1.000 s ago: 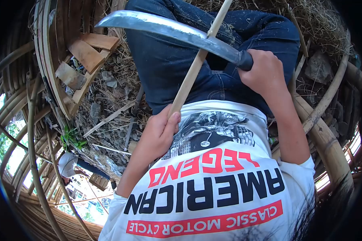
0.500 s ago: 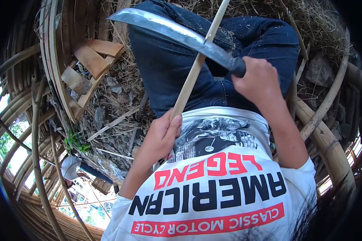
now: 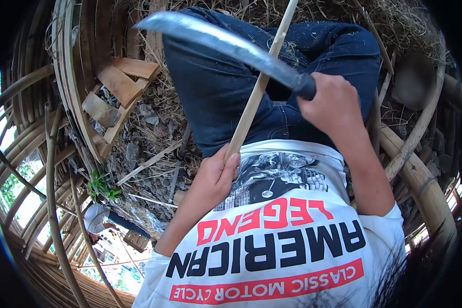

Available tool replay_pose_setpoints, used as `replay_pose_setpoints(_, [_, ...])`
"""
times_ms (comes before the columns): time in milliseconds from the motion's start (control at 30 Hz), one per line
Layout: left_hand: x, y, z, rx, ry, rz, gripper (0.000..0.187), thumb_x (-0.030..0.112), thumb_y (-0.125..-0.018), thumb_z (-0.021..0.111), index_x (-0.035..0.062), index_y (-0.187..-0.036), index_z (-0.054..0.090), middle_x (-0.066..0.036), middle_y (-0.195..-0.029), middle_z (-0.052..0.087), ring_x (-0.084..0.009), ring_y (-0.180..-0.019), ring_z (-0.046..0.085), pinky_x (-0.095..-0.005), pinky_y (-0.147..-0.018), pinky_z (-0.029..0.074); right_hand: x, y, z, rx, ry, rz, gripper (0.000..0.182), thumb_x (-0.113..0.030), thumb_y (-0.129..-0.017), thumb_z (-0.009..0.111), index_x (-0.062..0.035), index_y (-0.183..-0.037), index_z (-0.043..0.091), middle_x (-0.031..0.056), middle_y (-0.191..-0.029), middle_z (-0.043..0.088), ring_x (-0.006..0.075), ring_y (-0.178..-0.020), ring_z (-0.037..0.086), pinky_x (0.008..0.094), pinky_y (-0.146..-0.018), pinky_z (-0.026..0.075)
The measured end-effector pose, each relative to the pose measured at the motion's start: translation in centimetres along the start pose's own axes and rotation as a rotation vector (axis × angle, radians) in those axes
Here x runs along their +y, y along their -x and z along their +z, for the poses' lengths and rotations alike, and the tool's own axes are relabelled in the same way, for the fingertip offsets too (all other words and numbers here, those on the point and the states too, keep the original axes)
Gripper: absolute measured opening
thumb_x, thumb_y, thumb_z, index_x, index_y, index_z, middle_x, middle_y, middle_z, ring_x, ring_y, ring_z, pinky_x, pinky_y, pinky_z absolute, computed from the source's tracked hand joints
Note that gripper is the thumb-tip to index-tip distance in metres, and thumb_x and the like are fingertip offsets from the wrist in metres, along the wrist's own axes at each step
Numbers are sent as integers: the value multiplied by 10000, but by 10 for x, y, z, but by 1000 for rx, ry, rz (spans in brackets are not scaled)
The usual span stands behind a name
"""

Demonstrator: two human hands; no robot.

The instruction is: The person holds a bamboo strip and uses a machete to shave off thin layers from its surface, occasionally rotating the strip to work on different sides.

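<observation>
My right hand (image 3: 329, 102) grips the dark handle of a machete (image 3: 218, 41). Its long curved blade points to the upper left and crosses a pale bamboo strip (image 3: 250, 110); blur hides whether the edge bites into it. Closed around the strip's lower end is my left hand (image 3: 214, 177), thumb lying along it at my waist. From there the strip slants up and right over my lap, its far end running out of view at the top. I sit with bent legs in dark jeans (image 3: 195, 77), which carry small shavings.
Split bamboo strips (image 3: 69, 77) and flat wood pieces (image 3: 119, 84) lie at the left. Thick bamboo poles (image 3: 421, 179) stand at the right. Dry fibres and stones (image 3: 133, 151) cover the ground. Another person in a pale hat (image 3: 95, 218) is at the lower left.
My left hand and the bamboo strip have shifted slightly right. The machete blade has moved a little down and right, and is now blurred. Both grips are unchanged.
</observation>
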State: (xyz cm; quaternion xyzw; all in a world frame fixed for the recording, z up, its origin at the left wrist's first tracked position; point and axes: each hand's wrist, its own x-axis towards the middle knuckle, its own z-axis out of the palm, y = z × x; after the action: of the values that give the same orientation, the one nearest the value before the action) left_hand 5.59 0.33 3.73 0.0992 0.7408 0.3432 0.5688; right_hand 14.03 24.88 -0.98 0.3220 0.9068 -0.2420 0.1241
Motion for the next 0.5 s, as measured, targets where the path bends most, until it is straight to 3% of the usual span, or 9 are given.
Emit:
replay_pose_setpoints(167, [-3,-2,-5,-6,-39,6,230,196,-1032,443,12,-914,514,-23,-620,481,-101,-557,469,-276,-539,394,-21,5,13,-169,-84,-127,190,-244,-712,707,-75,-798,706,178,-754,692,340,-720,700,437,-678,560])
replay_pose_setpoints(233, [-2,2,-6,-8,-23,-50,250,218,-1045,441,23,-910,521,23,-677,477,-49,-611,424,-209,-573,372,-15,0,13,-161,-91,-125,202,-240,-702,710,-68,-807,709,173,-751,693,342,-722,701,439,-687,563])
replay_pose_setpoints(367, [-3,8,-3,26,-25,-40,253,222,-1043,446,23,-910,529,17,-694,494,-49,-623,438,-209,-584,380,27,-23,2,-12,25,47,238,-268,-724,702,-72,-859,717,204,-846,700,364,-834,696,459,-793,554])
replay_pose_setpoints(433, [-2,9,-4,32,-44,-27,238,197,-1035,439,9,-917,524,-16,-644,490,-87,-598,473,-262,-574,402,60,-42,-7,40,48,153,265,-276,-765,676,-59,-913,709,198,-909,706,377,-902,685,469,-842,541])
replay_pose_setpoints(500, [-1,9,-4,39,-56,-19,238,198,-1036,438,9,-920,525,-10,-647,490,-87,-598,471,-261,-576,401,92,-63,-19,102,82,271,265,-277,-782,649,-81,-949,710,201,-914,703,381,-914,677,476,-837,534])
